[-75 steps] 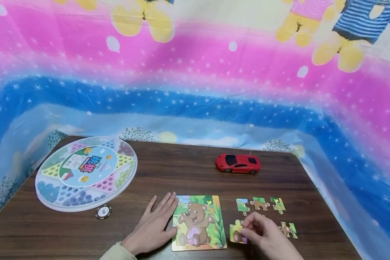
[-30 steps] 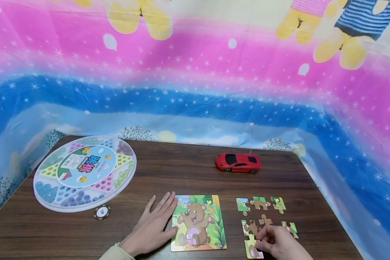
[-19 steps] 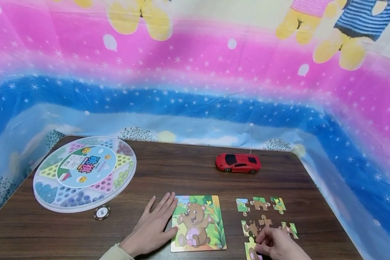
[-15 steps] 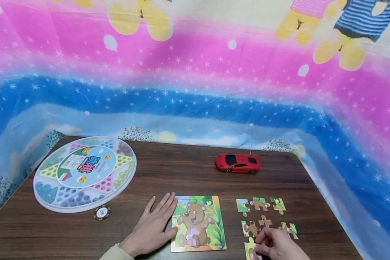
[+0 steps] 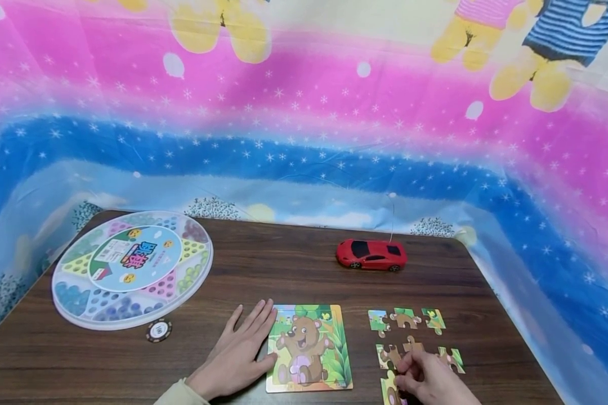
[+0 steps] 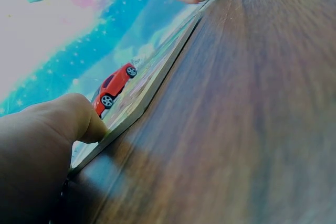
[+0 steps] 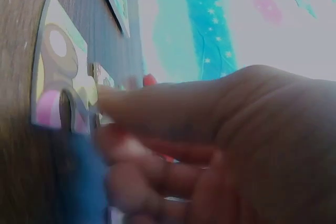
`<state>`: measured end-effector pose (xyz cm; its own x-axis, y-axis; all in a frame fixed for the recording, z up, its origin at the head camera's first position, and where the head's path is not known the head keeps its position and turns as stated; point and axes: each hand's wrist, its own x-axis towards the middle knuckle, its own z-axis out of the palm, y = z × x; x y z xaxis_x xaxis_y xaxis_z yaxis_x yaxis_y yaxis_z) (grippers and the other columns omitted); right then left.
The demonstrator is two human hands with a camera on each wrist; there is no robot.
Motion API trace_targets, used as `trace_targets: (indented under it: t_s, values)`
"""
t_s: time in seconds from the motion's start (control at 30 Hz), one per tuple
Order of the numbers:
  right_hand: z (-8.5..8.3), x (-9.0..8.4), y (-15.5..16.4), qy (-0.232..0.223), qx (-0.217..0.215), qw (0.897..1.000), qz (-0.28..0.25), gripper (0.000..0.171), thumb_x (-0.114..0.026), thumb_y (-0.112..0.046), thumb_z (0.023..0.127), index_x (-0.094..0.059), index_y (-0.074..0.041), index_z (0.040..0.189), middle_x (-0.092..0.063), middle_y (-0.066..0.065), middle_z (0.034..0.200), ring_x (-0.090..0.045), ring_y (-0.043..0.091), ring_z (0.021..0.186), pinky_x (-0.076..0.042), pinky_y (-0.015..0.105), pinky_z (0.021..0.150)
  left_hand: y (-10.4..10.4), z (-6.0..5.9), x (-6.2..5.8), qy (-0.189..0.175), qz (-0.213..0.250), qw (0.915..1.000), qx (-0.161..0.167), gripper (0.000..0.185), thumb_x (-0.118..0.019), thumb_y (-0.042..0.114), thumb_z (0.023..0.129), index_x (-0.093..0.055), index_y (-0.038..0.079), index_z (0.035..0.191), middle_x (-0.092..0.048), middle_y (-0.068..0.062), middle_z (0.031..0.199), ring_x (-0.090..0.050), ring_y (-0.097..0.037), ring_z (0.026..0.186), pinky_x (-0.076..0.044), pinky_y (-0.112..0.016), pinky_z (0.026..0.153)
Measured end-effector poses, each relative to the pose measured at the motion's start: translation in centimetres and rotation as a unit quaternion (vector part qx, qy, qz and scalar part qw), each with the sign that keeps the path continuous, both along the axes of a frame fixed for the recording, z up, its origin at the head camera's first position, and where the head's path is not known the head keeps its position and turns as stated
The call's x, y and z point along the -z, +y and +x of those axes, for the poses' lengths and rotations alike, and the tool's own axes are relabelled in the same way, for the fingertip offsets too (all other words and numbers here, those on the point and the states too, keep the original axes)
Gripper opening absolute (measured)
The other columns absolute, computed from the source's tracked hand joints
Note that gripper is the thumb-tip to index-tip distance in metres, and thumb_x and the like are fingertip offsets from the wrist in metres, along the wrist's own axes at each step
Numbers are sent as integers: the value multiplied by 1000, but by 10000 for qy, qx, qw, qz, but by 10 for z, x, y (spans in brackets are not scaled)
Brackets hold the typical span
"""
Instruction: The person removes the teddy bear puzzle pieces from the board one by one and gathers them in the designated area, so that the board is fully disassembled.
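My left hand (image 5: 240, 351) lies with fingers spread along the left side of a square bear puzzle (image 5: 309, 349), its thumb on the board's edge. In the left wrist view the thumb (image 6: 79, 119) presses that edge. My right hand (image 5: 430, 379) has its fingers bent, tips close together, at the right edge of a loose puzzle piece (image 5: 389, 389) with green, brown and pink print. In the right wrist view this puzzle piece (image 7: 58, 72) lies flat. The fingertips are blurred beside it, so whether they pinch it is unclear. They partly cover a brown puzzle piece (image 5: 412, 345).
More loose puzzle pieces (image 5: 405, 318) lie in rows right of the board. A red toy car (image 5: 371, 255) with an antenna stands farther back. A round Chinese checkers set (image 5: 134, 270) and a 100-marked chip (image 5: 159, 331) are at left. Patterned cloth (image 5: 304, 146) hangs behind the table.
The right hand has brought the corner piece from beside the board to the right and nearer the table's front. Recently it has shifted only slightly. The left hand stays on the board.
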<state>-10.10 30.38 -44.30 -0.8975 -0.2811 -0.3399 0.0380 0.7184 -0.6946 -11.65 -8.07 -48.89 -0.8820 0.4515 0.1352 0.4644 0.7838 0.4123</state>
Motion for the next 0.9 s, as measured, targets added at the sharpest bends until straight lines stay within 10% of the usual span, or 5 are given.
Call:
trace_targets:
  t_s: [0.27, 0.6, 0.9]
  values:
    - [3, -2, -44, 1091, 955, 9894, -92, 20, -71, -29, 90, -62, -12, 96, -54, -2, 72, -49, 10, 58, -43, 25, 53, 0, -1, 1, 79, 9, 10000, 6, 73, -54, 41, 95, -29, 3, 152, -21, -9, 160, -13, -22, 148, -2, -53, 115]
    - [14, 9, -88, 2400, -238, 9667, -853, 10, -71, -21, 91, -66, -18, 98, -53, -9, 83, -50, 2, 66, -46, 22, 54, 1, -1, 0, 7, -29, 10000, -9, 73, -53, 42, 95, -29, 4, 153, -21, -8, 160, -14, -22, 148, -2, -53, 115]
    - [15, 18, -99, 2916, -1112, 9473, -724, 37, -69, -25, 93, -65, -12, 128, -52, -6, 103, -46, 8, 82, -40, 18, 63, 0, 0, 1, -18, -32, 10000, -9, 73, -53, 42, 95, -28, 5, 153, -20, -8, 160, -13, -22, 148, -1, -53, 115]
